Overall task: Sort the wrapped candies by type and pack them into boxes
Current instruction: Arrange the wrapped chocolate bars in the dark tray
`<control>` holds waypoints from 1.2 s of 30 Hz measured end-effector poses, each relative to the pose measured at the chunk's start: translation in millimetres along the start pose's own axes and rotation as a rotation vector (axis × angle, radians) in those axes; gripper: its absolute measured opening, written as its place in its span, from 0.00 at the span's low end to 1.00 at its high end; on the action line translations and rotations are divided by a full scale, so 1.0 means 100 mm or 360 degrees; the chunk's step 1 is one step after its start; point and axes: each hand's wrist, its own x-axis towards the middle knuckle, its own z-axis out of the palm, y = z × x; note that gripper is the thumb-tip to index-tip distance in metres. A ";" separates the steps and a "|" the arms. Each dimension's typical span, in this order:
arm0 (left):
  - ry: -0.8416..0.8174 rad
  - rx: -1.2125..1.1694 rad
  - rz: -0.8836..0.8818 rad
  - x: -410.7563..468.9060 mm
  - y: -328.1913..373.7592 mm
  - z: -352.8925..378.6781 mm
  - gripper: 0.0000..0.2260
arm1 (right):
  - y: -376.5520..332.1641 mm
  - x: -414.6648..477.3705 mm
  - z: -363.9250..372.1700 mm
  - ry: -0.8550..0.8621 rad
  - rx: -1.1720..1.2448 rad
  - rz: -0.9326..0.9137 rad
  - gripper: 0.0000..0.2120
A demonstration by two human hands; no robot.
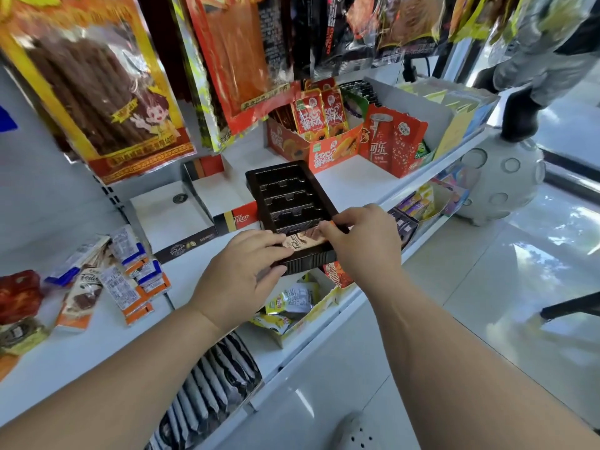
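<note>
At the near end of the tray [289,193], both hands hold one wrapped candy [303,240]. The left hand [240,274] pinches its left end between thumb and forefinger, and the lower fingers curl against the tray's front wall. The right hand [363,238] pinches the right end with bent fingertips, knuckles up. Neither hand is spread wide; each is closed on the wrapper. The candy lies crosswise, level, in or just over the nearest slot; which of the two cannot be told.

The tray is dark brown plastic, ribbed into crosswise slots. It holds this one candy. The slots behind it, four as far as can be made out, show only plastic. The tray rests on a white shelf [357,186], its near end over the shelf's front edge.

Just beside the tray, to the left, stands an open white box [211,193] with a red and black strip along its near wall. A flat white lid [168,219] lies left of that.

Farther left on the shelf is a loose pile [107,280] of wrapped candies, some blue-edged, some orange-edged, overlapping too much for a sure count.

Behind the tray an orange carton [334,151] holds red packets [308,115] upright, two in front and more behind. On the shelf below, a yellow carton [324,302] holds yellow and white packets.
</note>
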 end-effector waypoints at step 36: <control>0.0313 0.0401 -0.1268 -1.35 -0.24 -1.55 0.07 | -1.30 -1.00 0.56 -0.0706 0.0026 -0.0961 0.14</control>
